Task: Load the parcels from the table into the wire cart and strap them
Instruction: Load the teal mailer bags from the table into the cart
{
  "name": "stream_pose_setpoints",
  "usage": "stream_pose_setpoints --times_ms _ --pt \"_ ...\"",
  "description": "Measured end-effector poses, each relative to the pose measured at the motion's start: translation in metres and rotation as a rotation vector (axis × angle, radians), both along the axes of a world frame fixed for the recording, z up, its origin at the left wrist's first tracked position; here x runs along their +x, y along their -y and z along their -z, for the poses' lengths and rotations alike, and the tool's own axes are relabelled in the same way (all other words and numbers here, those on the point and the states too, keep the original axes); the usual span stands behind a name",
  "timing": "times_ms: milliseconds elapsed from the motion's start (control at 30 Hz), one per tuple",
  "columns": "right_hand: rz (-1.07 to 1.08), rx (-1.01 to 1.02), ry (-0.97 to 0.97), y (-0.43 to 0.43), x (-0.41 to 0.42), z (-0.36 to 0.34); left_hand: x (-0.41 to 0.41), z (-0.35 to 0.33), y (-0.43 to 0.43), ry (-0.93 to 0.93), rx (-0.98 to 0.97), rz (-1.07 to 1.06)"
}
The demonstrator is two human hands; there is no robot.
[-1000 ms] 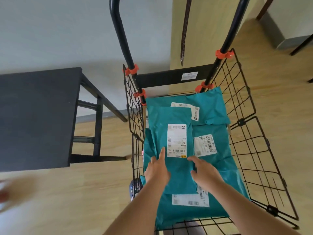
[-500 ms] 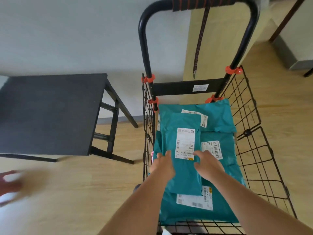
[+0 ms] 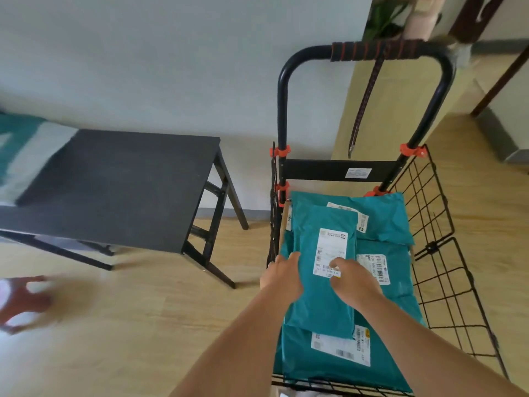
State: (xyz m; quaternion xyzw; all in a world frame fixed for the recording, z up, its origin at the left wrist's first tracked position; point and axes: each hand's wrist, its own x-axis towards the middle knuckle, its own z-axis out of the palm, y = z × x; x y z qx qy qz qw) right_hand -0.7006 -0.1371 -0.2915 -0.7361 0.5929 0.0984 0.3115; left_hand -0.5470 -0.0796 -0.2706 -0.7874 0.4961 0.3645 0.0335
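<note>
Several teal parcels with white labels lie stacked in the black wire cart [image 3: 446,253]. The top teal parcel [image 3: 320,305] lies lengthwise on the pile. My left hand [image 3: 282,275] grips its left edge, the thumb on top. On its label, my right hand [image 3: 353,279] presses down with bent fingers and holds nothing. Another parcel [image 3: 383,219] lies at the back and one [image 3: 315,359] at the front. A black-and-red strap [image 3: 363,110] is wound round the cart handle [image 3: 286,81], its loose end hanging down. The black table [image 3: 114,190] stands to the left, with something teal and white [image 3: 17,144] blurred at its far end.
The cart's right wire side [image 3: 458,305] is tilted outward. A blurred red-and-white object [image 3: 20,302] lies on the wooden floor at the lower left. A grey wall runs behind table and cart. Dark furniture legs [image 3: 498,81] stand at the far right.
The view has risen, so the whole cart handle now shows. Both hands slid forward along the top parcel; the right hand now rests on its label.
</note>
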Motion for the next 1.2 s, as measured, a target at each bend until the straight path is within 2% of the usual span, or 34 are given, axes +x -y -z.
stream_pose_setpoints --times_ms 367,667,933,1200 --pt "0.024 -0.023 -0.005 -0.062 0.055 -0.015 0.063 -0.017 -0.058 -0.029 -0.073 0.021" --pt "-0.002 -0.222 0.004 -0.098 0.115 -0.04 0.128 -0.017 -0.125 -0.083 -0.062 -0.1" --pt "-0.196 -0.239 -0.026 -0.157 0.205 -0.041 0.2 -0.013 -0.207 -0.106 -0.054 -0.293" --pt "-0.455 -0.189 -0.054 -0.242 0.304 -0.027 0.277 -0.006 -0.327 -0.079 0.011 -0.477"
